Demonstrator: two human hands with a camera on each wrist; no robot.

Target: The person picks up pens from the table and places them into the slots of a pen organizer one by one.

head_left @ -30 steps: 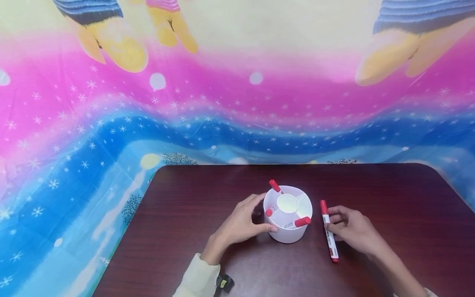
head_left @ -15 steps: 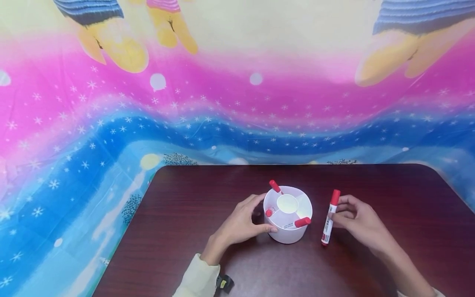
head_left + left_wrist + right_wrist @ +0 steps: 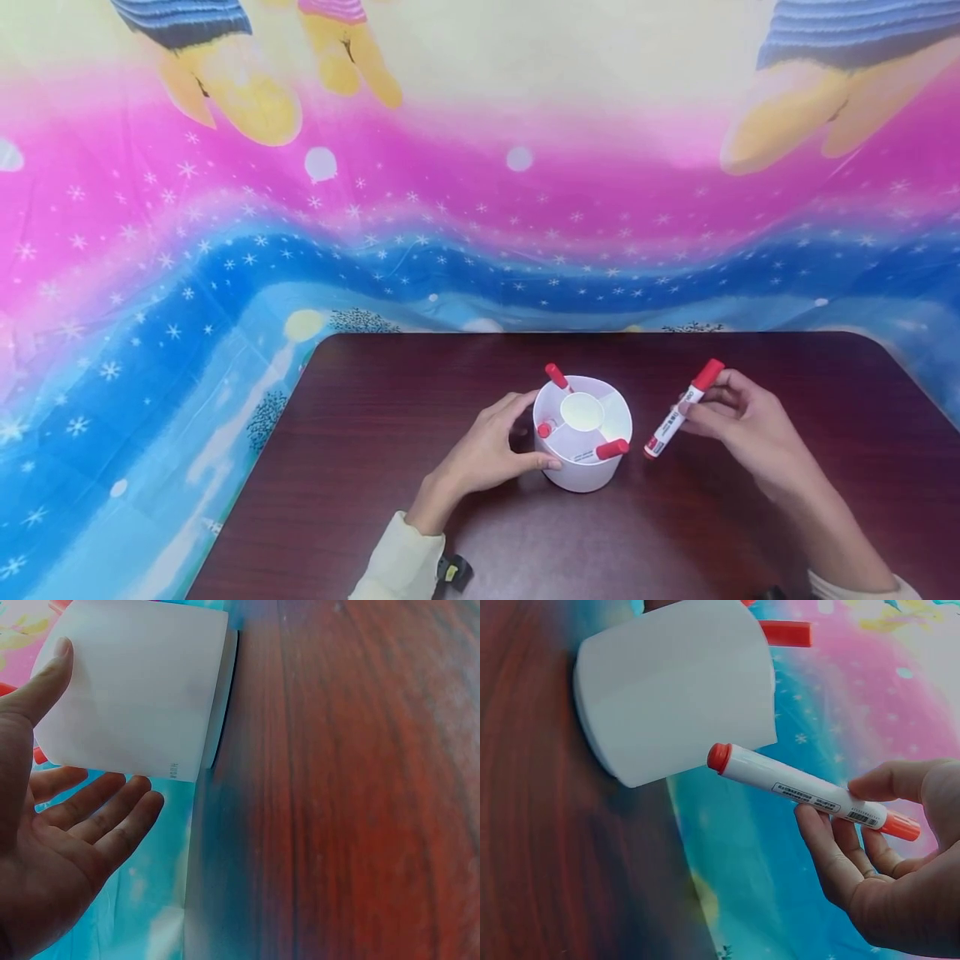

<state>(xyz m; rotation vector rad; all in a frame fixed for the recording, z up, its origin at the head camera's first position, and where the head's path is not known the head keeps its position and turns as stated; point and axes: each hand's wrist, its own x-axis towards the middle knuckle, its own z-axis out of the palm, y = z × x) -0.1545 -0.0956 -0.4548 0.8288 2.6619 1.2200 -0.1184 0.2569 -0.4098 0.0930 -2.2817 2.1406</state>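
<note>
A round white pen holder (image 3: 581,477) with divided compartments stands upright on the table. Three red-capped markers lean in it: a back marker (image 3: 556,375), a left marker (image 3: 544,430) and a front-right marker (image 3: 612,449). My left hand (image 3: 487,450) holds the holder's left side, thumb at the front rim; in the left wrist view several fingers spread beside its wall (image 3: 139,690). To the right, my right hand (image 3: 757,425) pinches a white marker (image 3: 780,780) between thumb and fingers. This marker slants above the table, red cap up and right, tail towards the holder without touching it.
The dark wooden table (image 3: 390,400) has rounded back corners. A colourful printed cloth (image 3: 480,200) hangs behind it and along its left side. A small black object (image 3: 455,572) shows beside the left sleeve (image 3: 405,554).
My right hand has moved right and up and turned the marker, so that its tail swings left towards the holder. My left hand and the holder have stayed in place.
</note>
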